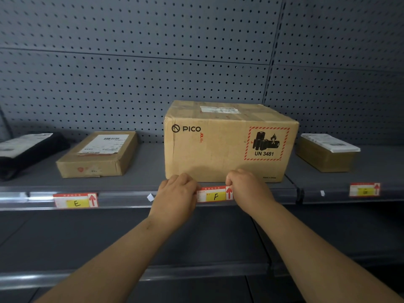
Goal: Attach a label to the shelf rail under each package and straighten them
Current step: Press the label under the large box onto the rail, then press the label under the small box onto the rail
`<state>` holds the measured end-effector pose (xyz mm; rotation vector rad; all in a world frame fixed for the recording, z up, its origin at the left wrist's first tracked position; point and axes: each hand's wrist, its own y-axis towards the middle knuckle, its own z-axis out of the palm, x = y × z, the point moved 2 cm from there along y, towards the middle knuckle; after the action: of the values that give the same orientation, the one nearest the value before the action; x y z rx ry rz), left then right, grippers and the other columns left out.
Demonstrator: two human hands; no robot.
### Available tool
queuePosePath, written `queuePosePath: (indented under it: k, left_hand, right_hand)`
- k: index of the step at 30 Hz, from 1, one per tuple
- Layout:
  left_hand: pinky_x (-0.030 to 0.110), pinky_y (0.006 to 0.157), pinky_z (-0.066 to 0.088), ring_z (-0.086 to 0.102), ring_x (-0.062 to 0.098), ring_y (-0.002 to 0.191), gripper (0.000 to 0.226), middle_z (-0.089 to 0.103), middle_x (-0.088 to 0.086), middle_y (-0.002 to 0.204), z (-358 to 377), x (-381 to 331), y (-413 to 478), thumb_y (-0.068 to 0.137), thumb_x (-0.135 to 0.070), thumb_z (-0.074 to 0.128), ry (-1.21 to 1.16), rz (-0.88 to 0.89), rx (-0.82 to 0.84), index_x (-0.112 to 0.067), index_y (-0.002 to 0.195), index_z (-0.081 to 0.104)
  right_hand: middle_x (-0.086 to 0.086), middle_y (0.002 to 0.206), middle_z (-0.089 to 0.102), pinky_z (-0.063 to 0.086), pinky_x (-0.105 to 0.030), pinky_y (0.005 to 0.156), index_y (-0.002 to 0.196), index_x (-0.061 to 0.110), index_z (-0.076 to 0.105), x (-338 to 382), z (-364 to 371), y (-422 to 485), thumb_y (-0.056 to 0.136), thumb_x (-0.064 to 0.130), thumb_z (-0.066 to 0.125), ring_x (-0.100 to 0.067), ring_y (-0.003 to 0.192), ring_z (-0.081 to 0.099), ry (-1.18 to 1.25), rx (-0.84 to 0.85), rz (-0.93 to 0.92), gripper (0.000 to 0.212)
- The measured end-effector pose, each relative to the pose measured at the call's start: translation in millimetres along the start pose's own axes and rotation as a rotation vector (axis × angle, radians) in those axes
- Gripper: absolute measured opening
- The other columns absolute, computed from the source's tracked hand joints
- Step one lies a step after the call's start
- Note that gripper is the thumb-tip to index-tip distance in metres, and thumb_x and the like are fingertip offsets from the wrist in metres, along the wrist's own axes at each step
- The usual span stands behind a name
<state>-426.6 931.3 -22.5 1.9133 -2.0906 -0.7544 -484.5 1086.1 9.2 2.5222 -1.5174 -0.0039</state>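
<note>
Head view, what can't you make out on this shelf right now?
Right-hand label: letter too blurred to read, head view.
F label: both ends covered by the left hand and right hand, head view.
Black package: cut off by the frame's left edge, head view.
Sticker atop the PICO box: print too small, head view.
</note>
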Motion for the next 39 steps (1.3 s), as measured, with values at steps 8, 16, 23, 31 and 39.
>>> queuePosePath:
  k: [8,16,23,31,39]
  left_hand:
    - [0.037,0.084,0.04,0.052,0.024,0.095,0.021,0.057,0.003,0.105,1.9,-0.7,-1.2,0.085,-0.022,0.058,0.024,0.026,-0.017,-0.022,0.106,0.063]
    - [0.04,0.074,0.046,0.056,0.026,0.084,0.017,0.059,0.005,0.094,4.3,-1.3,-2.6,0.078,-0.02,0.066,0.087,0.036,-0.035,-0.02,0.095,0.066]
    - [0.039,0.067,0.049,0.058,0.024,0.077,0.022,0.059,0.003,0.088,5.0,-1.9,-3.3,0.069,-0.021,0.074,0.117,0.042,-0.04,-0.023,0.089,0.066]
    - [0.039,0.069,0.05,0.059,0.025,0.079,0.027,0.06,0.004,0.09,4.5,-2.4,-6.0,0.066,-0.02,0.076,0.122,0.047,-0.026,-0.022,0.091,0.066]
    - [0.042,0.077,0.047,0.057,0.028,0.087,0.02,0.059,0.007,0.098,0.2,-5.0,-3.0,0.076,-0.016,0.064,0.095,0.091,-0.047,-0.016,0.096,0.063]
  right_hand:
    - [-0.005,0.102,0.057,0.045,-0.027,0.069,0.108,0.014,0.049,-3.7,1.2,-4.6,0.088,0.014,0.061,-0.018,0.09,0.055,0.024,-0.017,0.028,0.023]
    - [-0.007,0.105,0.059,0.05,-0.031,0.077,0.103,0.014,0.059,-4.4,3.5,-2.9,0.089,0.019,0.06,-0.021,0.093,0.056,-0.063,0.044,0.018,0.015]
    - [-0.007,0.105,0.058,0.048,-0.032,0.074,0.104,0.013,0.062,-1.9,1.9,-6.4,0.086,0.011,0.061,-0.021,0.091,0.054,-0.123,0.031,0.027,0.018]
    - [-0.004,0.088,0.049,0.046,-0.034,0.077,0.1,0.011,0.062,1.3,0.4,-7.5,0.09,0.01,0.051,-0.023,0.09,0.054,-0.13,-0.014,0.04,0.015]
    - [-0.004,0.109,0.055,0.049,-0.032,0.075,0.111,0.014,0.061,-8.2,-0.8,-10.4,0.088,0.006,0.058,-0.021,0.098,0.054,-0.119,-0.04,0.073,0.025]
